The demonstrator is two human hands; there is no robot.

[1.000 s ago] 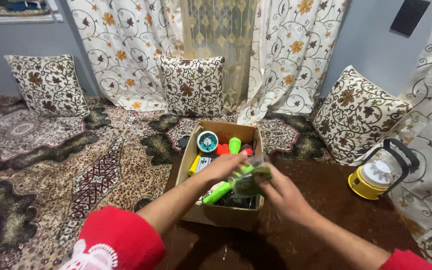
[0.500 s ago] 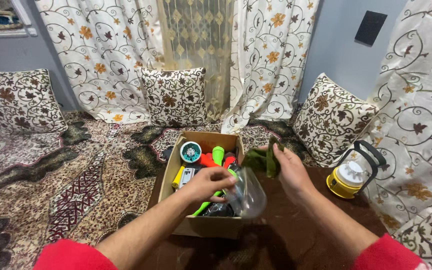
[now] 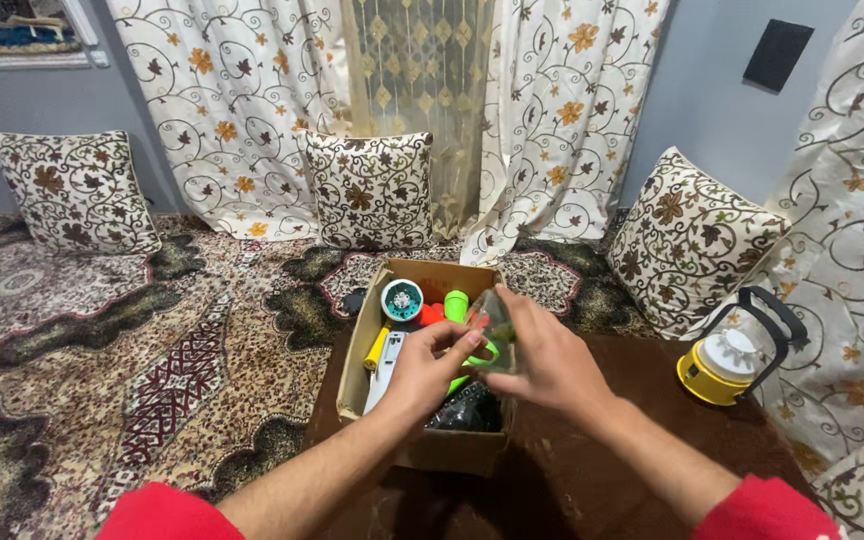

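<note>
Mid-frame, above open brown cardboard box [image 3: 422, 400] of bright plastic tools: left hand [image 3: 432, 365] and right hand [image 3: 542, 360] both gripping crinkled clear plastic bag [image 3: 492, 320], green item inside; unwrapping underway, steady pull-apart needed

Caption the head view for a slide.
Both hands, left hand and right hand, hold a clear plastic bag over a cardboard box of flashlights.

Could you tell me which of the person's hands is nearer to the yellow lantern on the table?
The right hand. It is over the cardboard box, on the side toward the yellow lantern, though well apart from it. The left hand is further away, over the box's middle.
</note>
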